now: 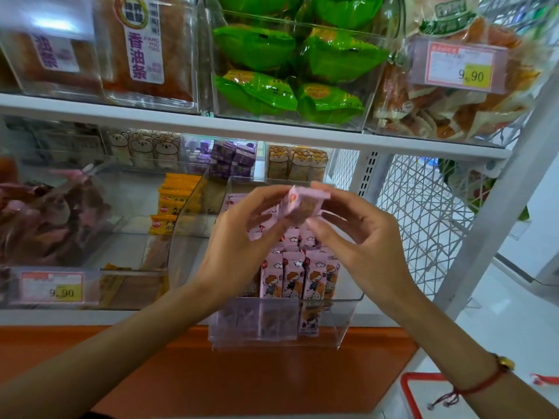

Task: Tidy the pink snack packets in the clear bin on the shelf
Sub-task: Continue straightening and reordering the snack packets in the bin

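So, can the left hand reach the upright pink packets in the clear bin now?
Probably not yet: both hands, left and right, hold a pink packet above the upright packets. The clear bin is open on top.

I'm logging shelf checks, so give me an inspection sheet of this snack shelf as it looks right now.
Surface: white lower shelf above an orange base.
Job's things: clear bin with pink snack packets upright in its front row; a small pink stack held above it.
Clutter: yellow packets in the neighbouring bin; price tag reading 9.90.
Grippers: left hand and right hand both pinch the small pink stack.
Cables: nothing seen.
Surroundings: green packets on the upper shelf; red basket at lower right.
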A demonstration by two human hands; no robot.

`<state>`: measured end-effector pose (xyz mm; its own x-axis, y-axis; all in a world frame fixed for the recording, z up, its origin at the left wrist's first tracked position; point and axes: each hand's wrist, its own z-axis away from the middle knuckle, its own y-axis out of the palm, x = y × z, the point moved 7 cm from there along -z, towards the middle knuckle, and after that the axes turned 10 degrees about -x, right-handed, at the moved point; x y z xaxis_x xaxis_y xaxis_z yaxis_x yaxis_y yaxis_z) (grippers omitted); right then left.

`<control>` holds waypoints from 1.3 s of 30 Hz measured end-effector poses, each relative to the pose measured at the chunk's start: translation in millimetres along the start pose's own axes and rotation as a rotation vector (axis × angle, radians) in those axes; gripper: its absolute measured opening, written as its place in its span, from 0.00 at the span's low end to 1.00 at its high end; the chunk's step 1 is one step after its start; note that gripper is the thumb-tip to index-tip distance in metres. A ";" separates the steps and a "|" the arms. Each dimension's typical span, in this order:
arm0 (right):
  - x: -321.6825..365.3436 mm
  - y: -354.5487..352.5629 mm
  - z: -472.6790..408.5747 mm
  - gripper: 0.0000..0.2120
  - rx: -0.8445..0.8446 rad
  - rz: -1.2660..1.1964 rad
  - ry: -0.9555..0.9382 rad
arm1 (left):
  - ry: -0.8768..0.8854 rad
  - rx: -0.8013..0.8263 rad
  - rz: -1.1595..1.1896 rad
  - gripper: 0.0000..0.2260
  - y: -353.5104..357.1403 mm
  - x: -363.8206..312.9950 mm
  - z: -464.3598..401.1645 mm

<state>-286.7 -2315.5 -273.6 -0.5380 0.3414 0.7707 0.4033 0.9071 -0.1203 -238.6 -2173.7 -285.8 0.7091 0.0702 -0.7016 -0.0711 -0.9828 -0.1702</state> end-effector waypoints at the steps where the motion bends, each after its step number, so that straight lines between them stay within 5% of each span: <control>1: -0.5 -1.2 -0.9 0.20 -0.012 -0.009 0.024 | -0.048 0.035 0.032 0.18 2.8 1.2 0.2; 5: -5.9 -4.9 -5.1 0.16 -0.091 0.096 0.109 | -0.328 0.135 0.163 0.18 15.8 11.1 4.2; 9: -26.6 -3.1 -3.8 0.11 -0.105 0.020 0.401 | -0.733 0.190 0.298 0.09 24.3 26.3 16.2; 14: -34.5 1.9 -1.1 0.18 -0.108 -0.138 0.609 | -0.945 0.304 0.494 0.15 29.3 32.3 22.1; 19: -33.3 1.8 -3.3 0.15 -0.111 -0.072 0.584 | -0.970 0.349 0.555 0.19 29.7 32.8 22.7; 23: -34.1 5.7 -3.8 0.11 0.014 0.002 0.564 | -0.892 0.267 0.454 0.13 22.9 34.1 18.7; 27: -29.0 15.0 1.1 0.30 0.251 0.061 0.478 | -0.615 0.006 0.271 0.11 4.1 25.8 4.8; 31: -20.6 18.1 3.4 0.40 0.195 0.146 0.268 | -0.466 -0.123 0.181 0.16 -3.6 20.1 2.7; 39: -29.7 12.5 0.9 0.32 0.172 0.116 0.253 | -0.523 0.056 0.247 0.15 13.6 26.9 7.8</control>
<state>-266.4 -2314.1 -298.6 -0.2861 0.3928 0.8740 0.3089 0.9012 -0.3039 -225.9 -2183.8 -312.4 0.2271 -0.0710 -0.9713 -0.2378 -0.9712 0.0154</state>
